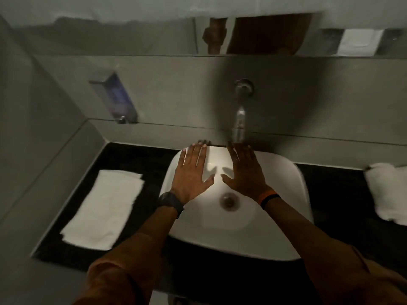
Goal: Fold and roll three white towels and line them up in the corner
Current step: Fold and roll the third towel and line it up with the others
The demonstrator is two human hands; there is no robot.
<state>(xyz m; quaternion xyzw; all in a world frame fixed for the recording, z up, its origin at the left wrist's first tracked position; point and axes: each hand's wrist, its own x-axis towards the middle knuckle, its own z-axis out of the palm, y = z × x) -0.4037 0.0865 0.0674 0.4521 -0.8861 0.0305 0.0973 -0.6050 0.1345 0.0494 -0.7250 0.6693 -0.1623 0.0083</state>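
Note:
A white towel (pixel 103 208) lies flat, folded into a long rectangle, on the black counter (pixel 136 164) left of the sink. On the counter at the far right edge sits a rolled white towel (pixel 387 192), partly cut off. My left hand (pixel 191 172) and my right hand (pixel 243 170) hover side by side over the white sink, palms down, fingers spread, holding nothing. A dark watch is on my left wrist and an orange band on my right.
The white sink (pixel 286 216) fills the counter's middle, with a drain (pixel 229 200) and a wall tap (pixel 239 119) above it. A soap dispenser (pixel 114 97) hangs on the left of the wall. A mirror (pixel 264 36) runs above. The left wall forms a corner.

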